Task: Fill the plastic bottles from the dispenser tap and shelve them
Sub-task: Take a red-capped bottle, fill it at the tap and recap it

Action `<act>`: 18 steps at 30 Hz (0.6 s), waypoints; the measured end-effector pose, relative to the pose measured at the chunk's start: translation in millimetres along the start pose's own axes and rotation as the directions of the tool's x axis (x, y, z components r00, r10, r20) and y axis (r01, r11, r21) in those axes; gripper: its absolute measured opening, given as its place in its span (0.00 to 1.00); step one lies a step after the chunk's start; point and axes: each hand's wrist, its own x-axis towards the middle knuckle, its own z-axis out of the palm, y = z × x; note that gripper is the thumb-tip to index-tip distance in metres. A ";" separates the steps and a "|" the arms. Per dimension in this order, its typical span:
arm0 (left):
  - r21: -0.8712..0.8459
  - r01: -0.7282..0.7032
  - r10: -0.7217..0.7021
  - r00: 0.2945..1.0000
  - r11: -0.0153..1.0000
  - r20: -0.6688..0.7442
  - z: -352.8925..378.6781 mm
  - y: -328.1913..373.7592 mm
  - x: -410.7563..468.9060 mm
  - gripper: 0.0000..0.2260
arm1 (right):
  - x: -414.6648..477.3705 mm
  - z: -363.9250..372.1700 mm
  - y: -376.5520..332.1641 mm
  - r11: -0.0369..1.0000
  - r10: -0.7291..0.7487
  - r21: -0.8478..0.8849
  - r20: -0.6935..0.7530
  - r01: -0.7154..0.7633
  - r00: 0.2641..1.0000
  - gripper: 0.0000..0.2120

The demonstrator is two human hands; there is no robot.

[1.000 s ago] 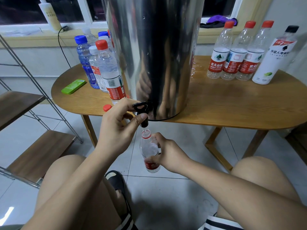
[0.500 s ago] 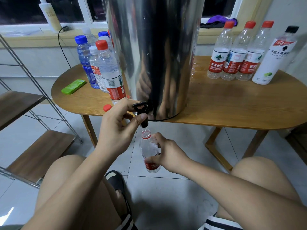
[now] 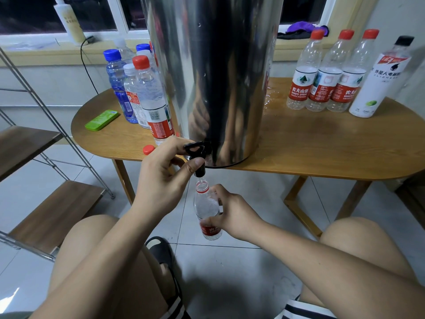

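Note:
A tall steel dispenser (image 3: 213, 77) stands on the wooden table (image 3: 322, 143). Its black tap (image 3: 197, 155) juts over the table's front edge. My left hand (image 3: 163, 178) grips the tap, thumb on the spout and fingers at the lever. Right under the spout, my right hand (image 3: 232, 214) holds an uncapped clear bottle with a red label (image 3: 207, 210) upright; a thin stream runs into its mouth. A loose red cap (image 3: 148, 149) lies on the table near the left hand.
Several capped bottles (image 3: 147, 93) stand left of the dispenser beside a green case (image 3: 101, 119). Three red-capped bottles (image 3: 326, 72) and a white bottle (image 3: 379, 81) stand at the right. A metal rack with wooden shelves (image 3: 46, 210) is at the left. My knees flank the tiled floor.

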 end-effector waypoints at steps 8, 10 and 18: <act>0.014 0.001 -0.001 1.000 1.000 0.006 -0.7 0.4 0.0 0.06 | -1.1 0.2 0.1 1.000 -0.006 0.005 0.002 0.006 1.000 0.34; 0.014 0.001 -0.001 1.000 1.000 0.006 -0.6 0.5 0.1 0.06 | -1.4 -0.1 -0.2 1.000 -0.006 0.004 0.005 0.006 1.000 0.34; 0.027 -0.001 0.001 1.000 1.000 -0.004 -0.4 2.0 -0.1 0.07 | -1.5 -1.1 -0.9 1.000 -0.016 -0.007 0.007 0.016 1.000 0.34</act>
